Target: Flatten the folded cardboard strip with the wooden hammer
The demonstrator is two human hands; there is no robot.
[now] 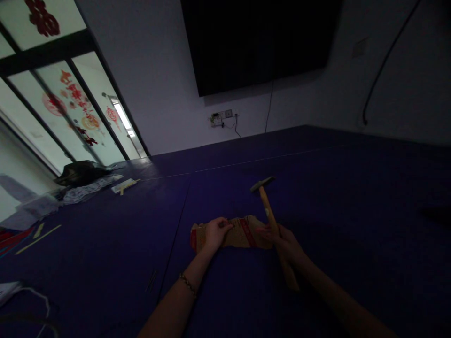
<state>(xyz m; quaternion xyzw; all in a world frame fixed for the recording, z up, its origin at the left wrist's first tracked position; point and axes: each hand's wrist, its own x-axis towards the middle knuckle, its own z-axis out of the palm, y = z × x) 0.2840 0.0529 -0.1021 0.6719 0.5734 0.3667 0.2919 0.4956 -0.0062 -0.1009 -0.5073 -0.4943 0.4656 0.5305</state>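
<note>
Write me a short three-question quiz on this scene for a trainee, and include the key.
1. Multiple choice: what does the right hand hold?
A) scissors
B) a hammer
C) a paintbrush

2. True or false: the bracelet is on the right arm.

3. Fill in the missing word: the left hand is over a brown, cardboard-like piece with ____ markings.

Key: 1. B; 2. False, it is on the left arm; 3. red.

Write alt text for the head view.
A person's right hand grips a wooden-handled hammer, while the left hand rests on a ragged, red-marked brown piece, apparently cardboard, on a dark purple surface. Beyond, a large black screen hangs on the wall.
</note>
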